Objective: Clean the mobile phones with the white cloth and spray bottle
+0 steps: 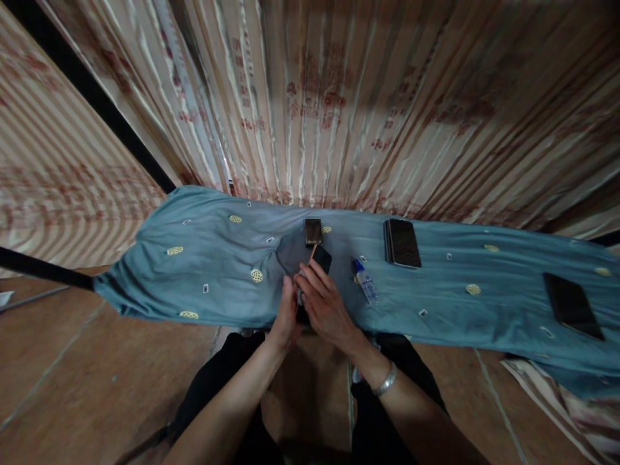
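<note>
Both my hands meet at the near edge of a blue-grey cloth [217, 258] spread over a low table. My left hand [287, 316] and my right hand [325, 303] together grip a black phone [320, 258], whose far end sticks out past my fingers. A thin orange-brown tool [313, 252] runs along the phone's left edge. Just beyond it lies a small dark square part [312, 231]. A silver bangle [385, 381] sits on my right wrist.
A small clear bottle with a blue cap [365, 280] lies right of my hands. A stack of dark phones [402, 243] sits further right, and another dark phone [572, 305] lies at the far right. Striped curtains [339, 97] hang behind. Wooden floor [97, 361] lies below.
</note>
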Demonstrator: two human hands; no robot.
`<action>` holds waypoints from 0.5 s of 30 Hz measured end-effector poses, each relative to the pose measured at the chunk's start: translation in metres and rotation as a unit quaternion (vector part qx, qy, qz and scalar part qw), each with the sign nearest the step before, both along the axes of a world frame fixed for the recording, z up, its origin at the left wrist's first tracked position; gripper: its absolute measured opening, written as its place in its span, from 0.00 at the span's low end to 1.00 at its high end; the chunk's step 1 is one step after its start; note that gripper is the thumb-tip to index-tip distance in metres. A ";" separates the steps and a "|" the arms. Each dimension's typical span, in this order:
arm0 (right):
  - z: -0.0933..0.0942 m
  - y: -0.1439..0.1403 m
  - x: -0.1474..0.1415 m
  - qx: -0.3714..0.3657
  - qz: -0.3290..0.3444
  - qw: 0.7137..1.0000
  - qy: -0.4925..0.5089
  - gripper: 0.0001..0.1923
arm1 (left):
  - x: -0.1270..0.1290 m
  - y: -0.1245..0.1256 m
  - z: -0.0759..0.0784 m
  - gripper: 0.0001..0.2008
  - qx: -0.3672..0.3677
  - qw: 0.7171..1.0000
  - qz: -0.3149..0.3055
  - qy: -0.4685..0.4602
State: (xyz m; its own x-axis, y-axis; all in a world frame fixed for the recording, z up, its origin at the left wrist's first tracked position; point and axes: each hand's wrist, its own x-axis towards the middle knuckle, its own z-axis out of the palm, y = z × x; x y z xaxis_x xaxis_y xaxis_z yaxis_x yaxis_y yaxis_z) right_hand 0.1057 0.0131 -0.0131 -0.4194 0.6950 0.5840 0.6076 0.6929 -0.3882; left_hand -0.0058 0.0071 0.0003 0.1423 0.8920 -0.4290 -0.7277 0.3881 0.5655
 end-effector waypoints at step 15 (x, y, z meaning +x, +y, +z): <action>-0.007 0.038 0.028 -0.076 -0.123 0.989 0.044 0.24 | 0.012 -0.016 0.006 0.35 0.040 0.992 -0.087 0.080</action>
